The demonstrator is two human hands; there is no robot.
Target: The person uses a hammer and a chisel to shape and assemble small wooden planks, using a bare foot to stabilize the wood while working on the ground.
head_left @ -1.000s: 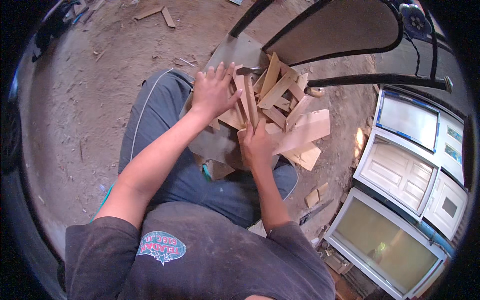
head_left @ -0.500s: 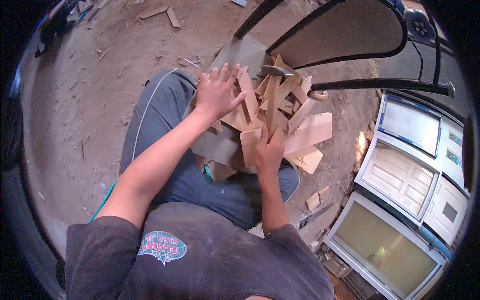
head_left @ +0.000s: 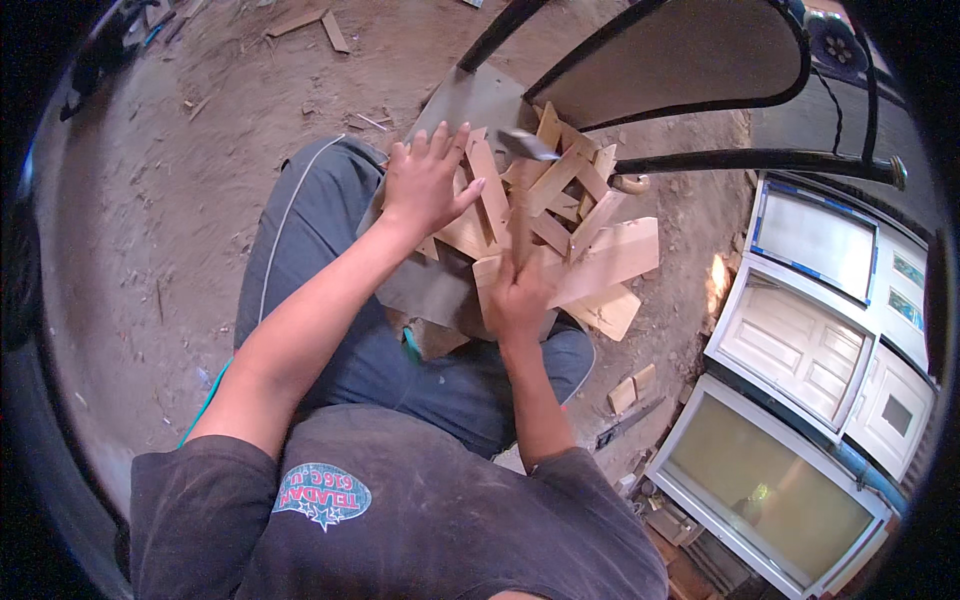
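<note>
My right hand (head_left: 518,298) is wrapped round the wooden handle of a hammer (head_left: 518,215), whose metal head is smeared by motion above a heap of pale wood pieces (head_left: 560,185). To its left, my left hand (head_left: 428,188) lies palm down with fingers spread, beside a narrow wood strip (head_left: 487,175). What lies under that palm is hidden. The wood rests on a grey flat panel (head_left: 425,290) over my lap. A broader plank (head_left: 610,262) sticks out to the right of the hammer hand.
A dark-framed chair with a grey backrest (head_left: 680,65) stands just beyond the heap. White door and window panels (head_left: 795,340) are on the right. Small wood blocks (head_left: 632,388) and a flat dark tool (head_left: 630,424) lie on the dirt floor (head_left: 200,200), with wood scraps (head_left: 335,30) farther off.
My right hand has shifted left with the hammer, and the hammer head has swung left and tilted. My left hand keeps its spread pose. The whole view has shifted slightly.
</note>
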